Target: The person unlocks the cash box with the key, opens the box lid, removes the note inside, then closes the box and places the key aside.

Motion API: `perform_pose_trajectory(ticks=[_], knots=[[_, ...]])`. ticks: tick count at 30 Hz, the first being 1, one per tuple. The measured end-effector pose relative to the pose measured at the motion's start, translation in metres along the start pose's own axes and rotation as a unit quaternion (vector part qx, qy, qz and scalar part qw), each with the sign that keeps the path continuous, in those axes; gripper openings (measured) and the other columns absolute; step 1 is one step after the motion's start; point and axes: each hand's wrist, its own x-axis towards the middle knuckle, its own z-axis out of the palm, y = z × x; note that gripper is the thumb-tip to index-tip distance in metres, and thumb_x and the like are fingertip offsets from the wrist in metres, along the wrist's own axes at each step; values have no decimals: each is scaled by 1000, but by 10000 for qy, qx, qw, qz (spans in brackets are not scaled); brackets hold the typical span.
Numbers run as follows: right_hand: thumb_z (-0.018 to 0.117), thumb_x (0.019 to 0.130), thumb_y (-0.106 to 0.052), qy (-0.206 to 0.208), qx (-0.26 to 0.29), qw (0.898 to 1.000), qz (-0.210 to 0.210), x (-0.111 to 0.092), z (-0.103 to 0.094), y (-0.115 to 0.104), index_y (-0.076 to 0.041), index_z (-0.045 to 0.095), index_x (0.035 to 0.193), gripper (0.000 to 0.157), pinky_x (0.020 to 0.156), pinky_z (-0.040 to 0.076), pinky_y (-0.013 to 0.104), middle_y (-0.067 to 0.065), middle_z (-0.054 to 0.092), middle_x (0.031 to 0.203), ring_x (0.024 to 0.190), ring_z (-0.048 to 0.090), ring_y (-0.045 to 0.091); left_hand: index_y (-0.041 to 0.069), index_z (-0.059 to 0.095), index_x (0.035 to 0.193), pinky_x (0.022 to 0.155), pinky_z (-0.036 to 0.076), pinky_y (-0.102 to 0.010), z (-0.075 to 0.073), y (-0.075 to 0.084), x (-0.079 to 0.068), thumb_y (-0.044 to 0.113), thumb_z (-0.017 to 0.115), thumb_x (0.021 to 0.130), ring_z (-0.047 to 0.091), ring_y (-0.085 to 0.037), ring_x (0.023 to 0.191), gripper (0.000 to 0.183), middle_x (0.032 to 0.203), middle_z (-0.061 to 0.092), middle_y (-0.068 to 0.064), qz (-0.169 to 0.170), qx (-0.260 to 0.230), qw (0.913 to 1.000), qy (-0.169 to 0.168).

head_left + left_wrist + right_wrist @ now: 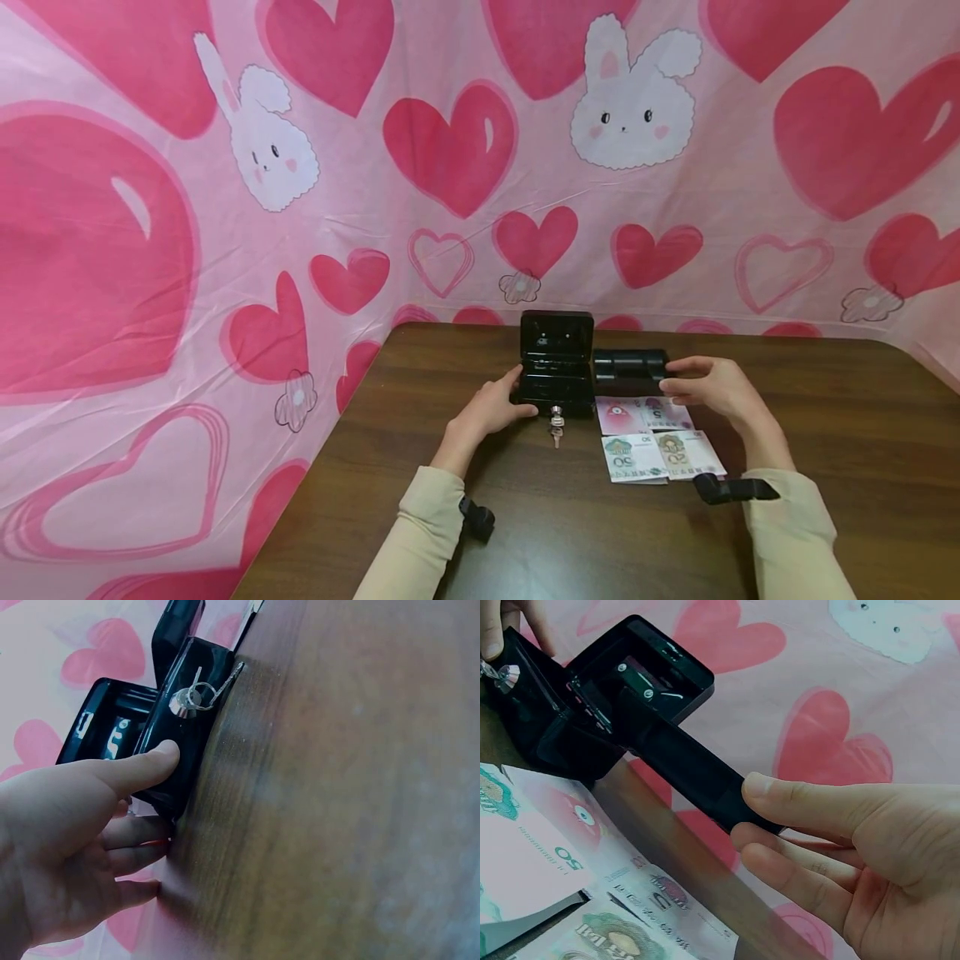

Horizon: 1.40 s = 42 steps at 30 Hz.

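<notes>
A small black cash box (pixel 558 388) stands on the table with its lid (pixel 557 335) raised. Keys (pixel 557 433) hang from the lock on its front. My left hand (pixel 487 410) grips the box's front left corner; in the left wrist view the thumb (pixel 163 756) lies on the front face beside the lock. My right hand (pixel 716 387) pinches the right end of a black tray (pixel 630 368), thumb on one side and fingers on the other, seen in the right wrist view. The tray's left end is close beside the box.
Several banknotes (pixel 633 462) lie in two rows in front of the tray, right of the box. The brown wooden table (pixel 585 542) meets a pink heart-patterned cloth (pixel 465 258) at the back and left. A black camera mount sits on each wrist.
</notes>
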Motion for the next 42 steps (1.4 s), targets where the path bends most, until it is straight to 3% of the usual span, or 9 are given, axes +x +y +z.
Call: perform_pose_trajectory(ticks=[7,12,18,26,29,42], knots=[[75,84,-48,-133,-41,9999,-38,-5,-1,-4,-3,55,138,73,99,49,56,23,65,126,97,73,27,12,31,156,114,38,-49,1,0,1,43,70,90,50,-30,136,83,145,56,-12,-91,-12,10000,7],[76,84,-45,-163,53,9997,-163,-4,6,-9,-3,57,135,69,98,52,51,22,66,124,96,73,27,12,32,156,114,38,-48,2,-1,1,43,70,90,49,-30,136,83,145,56,-12,-112,-36,9999,-7],[76,85,-42,-192,222,9991,-291,1,16,-15,-2,59,133,65,100,50,53,21,68,121,94,74,29,12,32,156,114,39,-48,2,-3,0,44,70,90,49,-30,136,83,145,56,-12,-109,-34,9999,-4],[78,86,-35,-237,493,9970,-542,7,31,-21,2,60,130,60,82,59,34,16,73,109,89,75,30,11,32,156,113,40,-49,1,-3,1,43,71,90,51,-29,135,83,144,56,-12,-85,-41,10000,4],[78,85,-35,-158,507,9967,-614,10,37,-25,1,61,129,59,80,59,32,15,76,104,89,75,30,11,32,156,113,40,-49,2,-3,1,43,71,90,51,-29,135,83,144,57,-13,-63,-34,10000,14],[81,83,-35,18,617,9944,-858,18,65,-34,-1,66,123,55,78,60,39,17,75,104,87,75,31,10,32,156,113,40,-47,1,-2,2,43,71,90,51,-29,135,84,143,57,-13,-11,-58,10000,38]])
